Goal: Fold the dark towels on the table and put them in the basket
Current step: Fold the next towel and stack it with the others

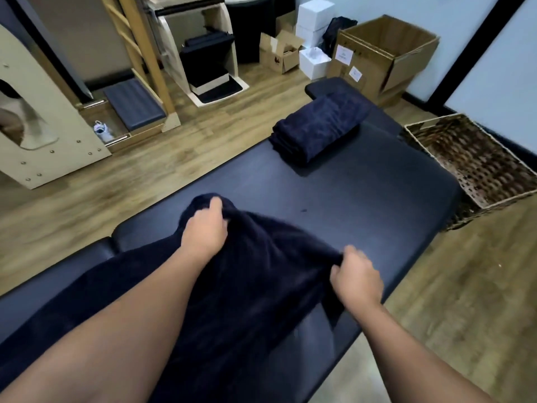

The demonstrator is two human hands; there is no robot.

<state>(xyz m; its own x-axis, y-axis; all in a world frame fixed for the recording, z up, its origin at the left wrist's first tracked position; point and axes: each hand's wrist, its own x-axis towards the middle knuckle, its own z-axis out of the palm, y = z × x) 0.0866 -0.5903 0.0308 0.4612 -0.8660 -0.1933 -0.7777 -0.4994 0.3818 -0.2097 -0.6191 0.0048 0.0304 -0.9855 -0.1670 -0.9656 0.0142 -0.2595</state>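
Observation:
A dark navy towel [247, 286] lies spread over the near part of the padded dark table [363, 205]. My left hand [206, 228] grips its far left corner, bunched up. My right hand [356, 276] pinches the far right corner. A pile of folded dark towels [318, 128] rests near the far end of the table. The woven basket [476, 158] stands on the floor to the right of the table, with nothing visible inside it.
An open cardboard box [386, 53] and small white boxes [315, 14] stand on the floor beyond the table's far end. Wooden exercise equipment [43, 135] fills the left side. Wood floor surrounds the table.

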